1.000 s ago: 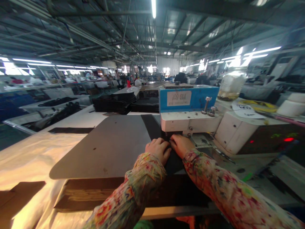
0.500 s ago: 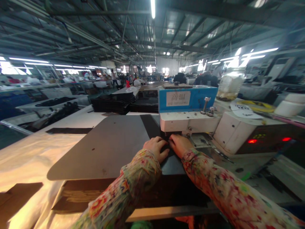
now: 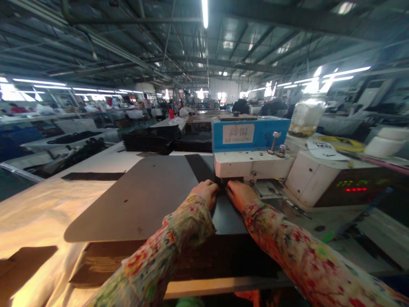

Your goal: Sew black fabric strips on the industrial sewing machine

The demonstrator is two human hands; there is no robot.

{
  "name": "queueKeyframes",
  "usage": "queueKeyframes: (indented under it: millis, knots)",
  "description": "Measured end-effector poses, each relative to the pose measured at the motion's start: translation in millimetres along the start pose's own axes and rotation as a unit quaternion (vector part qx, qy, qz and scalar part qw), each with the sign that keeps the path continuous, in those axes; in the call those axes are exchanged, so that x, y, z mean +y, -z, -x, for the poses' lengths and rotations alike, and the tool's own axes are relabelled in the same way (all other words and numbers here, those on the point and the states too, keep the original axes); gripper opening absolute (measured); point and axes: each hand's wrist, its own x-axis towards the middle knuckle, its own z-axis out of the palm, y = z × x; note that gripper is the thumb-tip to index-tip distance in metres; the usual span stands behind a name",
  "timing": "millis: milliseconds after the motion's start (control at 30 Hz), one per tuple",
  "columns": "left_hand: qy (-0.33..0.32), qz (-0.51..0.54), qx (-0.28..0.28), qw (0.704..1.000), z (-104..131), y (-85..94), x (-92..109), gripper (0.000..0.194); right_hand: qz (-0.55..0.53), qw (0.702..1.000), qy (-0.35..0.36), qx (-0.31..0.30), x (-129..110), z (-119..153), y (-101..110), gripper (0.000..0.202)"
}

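Observation:
A flat black strip lies across the grey metal work plate and runs under the head of a white and blue machine, which looks like a stitching or pressing machine. My left hand has its fingers curled and closed on the strip, just left of the machine head. On the other side, my right hand is closed at the strip's near part, fingertips right beneath the head. Both sets of fingertips are partly hidden, and the strip's near end is dark between the hands.
Behind the plate stands a stack of black sheets. To the right are a control box with red digits, a glass jar, a white bottle and yellow tape. Brown cardboard pieces lie under the plate.
My left hand has drawn in its thumb and shifted slightly left. The strip's far part has moved a little left. Different red digits are lit on the control box. My right hand is nearly still.

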Motion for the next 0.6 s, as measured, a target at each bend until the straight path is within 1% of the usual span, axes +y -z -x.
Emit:
queueKeyframes:
  millis: [133,233,367,500,600]
  knots:
    - [0.015,-0.018,-0.01,1.0,-9,-1.7,-7,0.026,-0.012,1.0,0.005,0.008,1,0,-1,0.016]
    - [0.036,-0.035,-0.012,0.999,-16,-3.1,-17,0.028,-0.026,0.999,0.018,0.008,2,4,0,0.017]
    - [0.07,-0.059,-0.027,0.995,-19,2.8,-35,0.028,-0.082,0.996,0.045,0.012,6,23,4,0.018]
    - [0.1,-0.099,-0.072,0.988,-21,15.2,-49,0.027,-0.175,0.979,0.092,0.053,9,49,4,0.021]
    - [0.093,-0.131,-0.117,0.98,-27,21.5,-50,0.025,-0.203,0.97,0.1,0.086,9,58,1,0.02]
